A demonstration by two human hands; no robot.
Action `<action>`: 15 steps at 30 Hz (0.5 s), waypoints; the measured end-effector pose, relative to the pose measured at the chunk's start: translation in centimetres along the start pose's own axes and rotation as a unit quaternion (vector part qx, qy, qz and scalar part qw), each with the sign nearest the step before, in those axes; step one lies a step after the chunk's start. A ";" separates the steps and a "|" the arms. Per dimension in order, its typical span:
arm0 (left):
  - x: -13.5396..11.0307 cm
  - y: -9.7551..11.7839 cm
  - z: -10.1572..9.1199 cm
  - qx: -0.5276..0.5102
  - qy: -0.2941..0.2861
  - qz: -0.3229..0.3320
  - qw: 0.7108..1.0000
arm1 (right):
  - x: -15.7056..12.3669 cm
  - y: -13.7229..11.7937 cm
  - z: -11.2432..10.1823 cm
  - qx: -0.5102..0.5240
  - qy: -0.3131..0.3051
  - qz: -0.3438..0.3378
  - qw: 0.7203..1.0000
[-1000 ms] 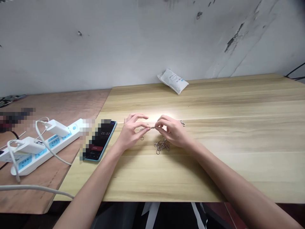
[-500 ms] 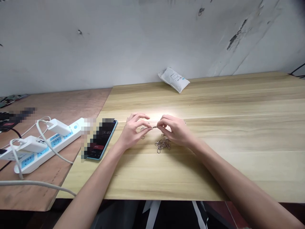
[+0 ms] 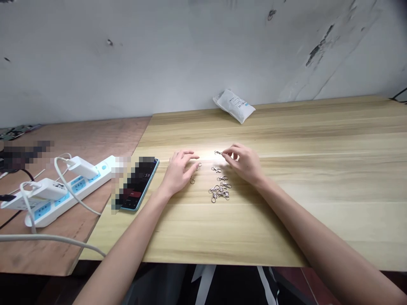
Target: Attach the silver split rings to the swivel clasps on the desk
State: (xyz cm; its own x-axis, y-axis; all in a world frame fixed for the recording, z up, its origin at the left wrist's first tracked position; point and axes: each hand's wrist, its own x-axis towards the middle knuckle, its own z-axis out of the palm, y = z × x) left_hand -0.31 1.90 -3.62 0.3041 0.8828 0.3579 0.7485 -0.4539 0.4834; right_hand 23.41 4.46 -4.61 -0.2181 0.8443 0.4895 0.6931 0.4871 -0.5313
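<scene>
- A swivel clasp point(image 3: 218, 152) is pinched by the right hand point(image 3: 246, 164).
- The left hand point(image 3: 179, 173) is held open beside key rings point(image 3: 192, 180).
- Other clasps point(image 3: 222, 193) are clustered on the desk point(image 3: 318, 161).

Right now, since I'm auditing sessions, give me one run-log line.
left hand: open, nearest metal rings | right hand: pinching lobster clasp | other lobster clasps: on wooden tabletop
</scene>
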 end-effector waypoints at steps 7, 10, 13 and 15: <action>0.6 -0.1 1.0 0.081 -0.032 0.036 0.996 | -0.2 -0.1 -0.5 -0.045 -0.052 -0.008 0.998; 0.5 -0.2 0.9 0.096 -0.028 0.052 0.994 | -0.6 -0.7 -0.9 -0.079 -0.107 -0.053 0.990; 0.4 -0.2 0.8 0.124 -0.026 0.063 0.990 | -0.8 -1.2 -0.8 -0.118 -0.136 -0.090 0.980; 0.4 -0.2 0.7 0.145 -0.026 0.067 0.987 | -0.9 -1.4 -0.5 -0.132 -0.138 -0.106 0.976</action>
State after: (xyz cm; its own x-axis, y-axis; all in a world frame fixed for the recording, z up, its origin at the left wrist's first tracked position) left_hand 0.01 2.41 -4.13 0.4348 0.8261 0.3585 0.8349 -0.5190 0.1832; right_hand 22.99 2.87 -3.98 -0.5277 0.7762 0.3450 0.7569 0.6140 -0.2237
